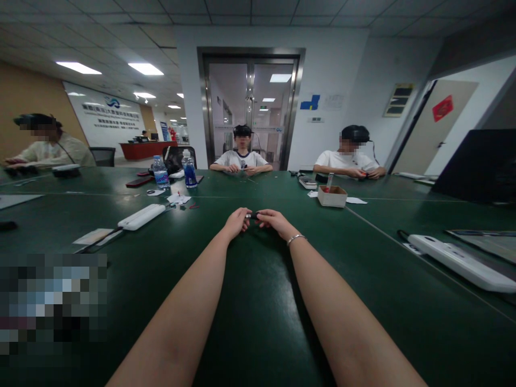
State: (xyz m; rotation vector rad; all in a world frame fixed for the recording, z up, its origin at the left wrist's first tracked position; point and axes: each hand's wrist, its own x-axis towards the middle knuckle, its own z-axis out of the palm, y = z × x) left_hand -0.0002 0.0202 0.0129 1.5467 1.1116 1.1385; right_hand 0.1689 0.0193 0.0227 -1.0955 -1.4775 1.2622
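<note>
A: Where is the small black-and-silver piece (253, 215) held?
B: Between the two hands, over the green table (258, 301). Whether the tabletop is touched by it cannot be told.

A: How is it gripped?
B: The silver end is pinched by the fingers of the left hand (237, 222); the black end is clasped by those of the right hand (276, 221), above whose wrist a bracelet (296, 239) is worn.

A: Which step is judged to be in hand?
B: Two-handed handling of the piece, it seems; whether its ends are joined cannot be made out.

A: What is called for next?
B: Probably both ends should be kept in line and firmly pinched.

A: What is set around?
B: Beyond the right hand, a small box (332, 200); to the left, a white power strip (142, 216).
</note>
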